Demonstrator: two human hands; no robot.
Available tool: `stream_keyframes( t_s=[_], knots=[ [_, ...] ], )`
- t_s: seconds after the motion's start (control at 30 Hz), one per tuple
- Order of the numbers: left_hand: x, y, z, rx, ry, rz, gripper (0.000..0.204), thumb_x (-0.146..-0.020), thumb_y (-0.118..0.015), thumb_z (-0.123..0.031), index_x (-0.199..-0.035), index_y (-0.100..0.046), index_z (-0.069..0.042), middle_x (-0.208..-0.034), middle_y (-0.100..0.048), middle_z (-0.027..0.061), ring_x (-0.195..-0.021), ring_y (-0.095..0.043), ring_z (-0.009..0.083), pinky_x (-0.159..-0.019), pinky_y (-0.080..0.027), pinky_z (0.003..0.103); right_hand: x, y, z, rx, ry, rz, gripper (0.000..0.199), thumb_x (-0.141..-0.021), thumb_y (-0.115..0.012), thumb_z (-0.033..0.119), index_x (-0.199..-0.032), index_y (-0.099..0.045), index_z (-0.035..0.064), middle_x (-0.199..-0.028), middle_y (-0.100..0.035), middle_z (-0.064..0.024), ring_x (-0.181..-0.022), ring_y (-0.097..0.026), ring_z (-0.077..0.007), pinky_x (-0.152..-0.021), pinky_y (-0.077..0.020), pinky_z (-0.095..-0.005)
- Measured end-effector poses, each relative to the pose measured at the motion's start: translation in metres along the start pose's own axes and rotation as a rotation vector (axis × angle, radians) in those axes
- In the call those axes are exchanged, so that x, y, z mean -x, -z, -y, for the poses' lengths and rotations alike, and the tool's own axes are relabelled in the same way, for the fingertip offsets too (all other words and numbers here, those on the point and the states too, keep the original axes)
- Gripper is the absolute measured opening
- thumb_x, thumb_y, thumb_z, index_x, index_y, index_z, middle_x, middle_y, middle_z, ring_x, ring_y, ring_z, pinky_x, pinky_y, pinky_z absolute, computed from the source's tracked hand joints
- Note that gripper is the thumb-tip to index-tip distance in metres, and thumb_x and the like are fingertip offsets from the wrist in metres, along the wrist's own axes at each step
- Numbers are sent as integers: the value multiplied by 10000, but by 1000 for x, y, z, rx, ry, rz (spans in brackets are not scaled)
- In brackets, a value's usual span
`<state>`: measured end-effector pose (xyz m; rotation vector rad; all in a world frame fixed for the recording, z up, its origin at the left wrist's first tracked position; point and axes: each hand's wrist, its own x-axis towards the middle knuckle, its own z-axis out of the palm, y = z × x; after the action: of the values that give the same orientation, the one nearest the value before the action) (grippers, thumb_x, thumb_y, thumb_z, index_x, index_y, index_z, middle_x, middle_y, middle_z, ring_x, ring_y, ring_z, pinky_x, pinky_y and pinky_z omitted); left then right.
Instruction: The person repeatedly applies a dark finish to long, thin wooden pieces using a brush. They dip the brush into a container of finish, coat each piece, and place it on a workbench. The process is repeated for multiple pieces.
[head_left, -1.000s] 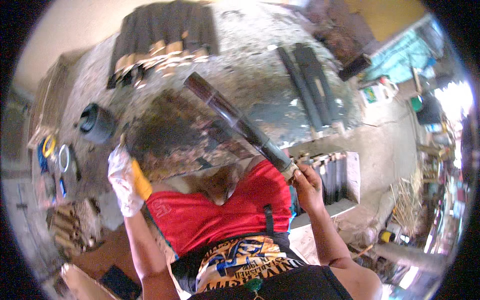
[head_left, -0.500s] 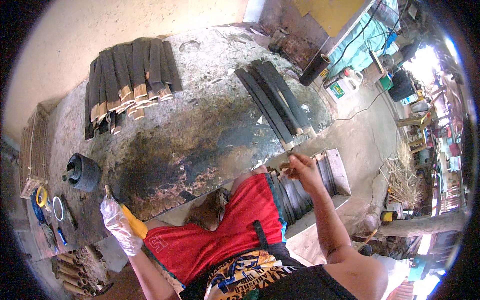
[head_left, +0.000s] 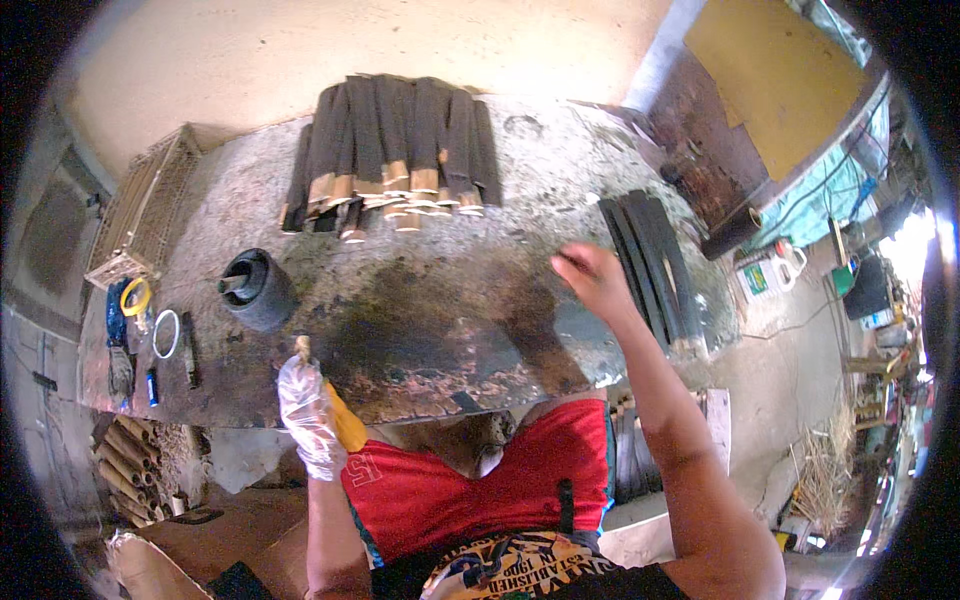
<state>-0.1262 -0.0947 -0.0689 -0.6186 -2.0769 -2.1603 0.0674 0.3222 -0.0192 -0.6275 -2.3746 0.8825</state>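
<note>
My left hand, in a clear plastic glove, is closed at the table's front edge. A yellow, cloth-like piece shows beside its palm, and a small tan tip sticks out above the fingers. My bare right hand hangs over the dark-stained middle of the table; its fingers look curled but are blurred, and no object shows in them. Just right of it lie several long black-coated strips. A pile of similar black strips with bare tan ends lies at the back, touching neither hand.
A dark round pot stands left on the stained table. Yellow tape, a white ring and a blue lighter lie farther left, near a slatted crate. Black pieces fill a box below right. A white jug stands beyond.
My right hand has left the near end of the right-hand strips and moved left over the table. The view has turned and shifted; my left hand keeps its grip at the table edge.
</note>
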Motion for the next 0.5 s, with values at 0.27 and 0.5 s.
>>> stream_keyframes(
  t_s=[0.27, 0.5],
  knots=[
    [2, -5, -7, 163, 186, -65, 273, -969, -663, -71, -1234, -614, -27, -1103, -629, 3, -956, -578, 84, -859, -484, 238, -184, -139, 72, 234, -45, -20, 416, -876, -740, 410, -929, -721, -2, -817, -729, -206, -820, -735, -357, -733, -577, -438],
    [-2, -5, -1, 89, 178, -68, 264, -962, -639, -11, -1225, -617, -24, -1029, -633, -7, -867, -580, 65, -761, -491, 203, -210, -167, 73, 200, -230, -60, 471, -743, -841, 343, -993, -708, -34, -964, -739, -243, -930, -740, -360, -809, -593, -425]
  ],
)
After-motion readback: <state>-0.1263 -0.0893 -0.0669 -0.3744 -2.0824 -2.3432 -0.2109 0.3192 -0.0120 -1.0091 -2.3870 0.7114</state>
